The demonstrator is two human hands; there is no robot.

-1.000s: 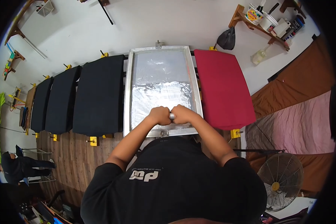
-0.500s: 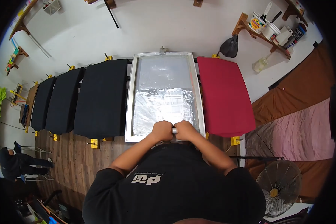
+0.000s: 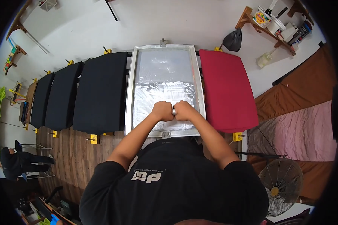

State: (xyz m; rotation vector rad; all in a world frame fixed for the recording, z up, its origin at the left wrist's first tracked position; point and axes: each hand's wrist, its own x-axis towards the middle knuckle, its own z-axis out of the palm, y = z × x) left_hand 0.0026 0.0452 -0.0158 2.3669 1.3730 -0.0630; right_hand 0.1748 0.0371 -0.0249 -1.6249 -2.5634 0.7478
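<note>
A metal-rimmed printing screen (image 3: pixel 129 93) lies in front of me. The near half of its mesh (image 3: pixel 163 67) is smeared with shiny whitish ink (image 3: pixel 146 90). My left hand (image 3: pixel 162 111) and my right hand (image 3: pixel 186 111) are both closed in fists, side by side, above the near part of the mesh. Between them shows a short silver piece of a squeegee handle (image 3: pixel 174 112), which both hands grip. The rest of the squeegee is hidden under my fingers.
Left of the screen stand several boards with black fabric (image 3: pixel 100 90); right of it is one with red fabric (image 3: pixel 229 90). Yellow clamps (image 3: pixel 94 139) stick out below. A fan (image 3: pixel 279 189) stands at lower right, shelved tubs (image 3: pixel 262 18) upper right. Another person (image 3: pixel 17 161) is at far left.
Both hands have moved away from me with the squeegee, from the screen's near edge toward its middle. The near-edge metal bracket now shows. The whole view has shifted slightly.
</note>
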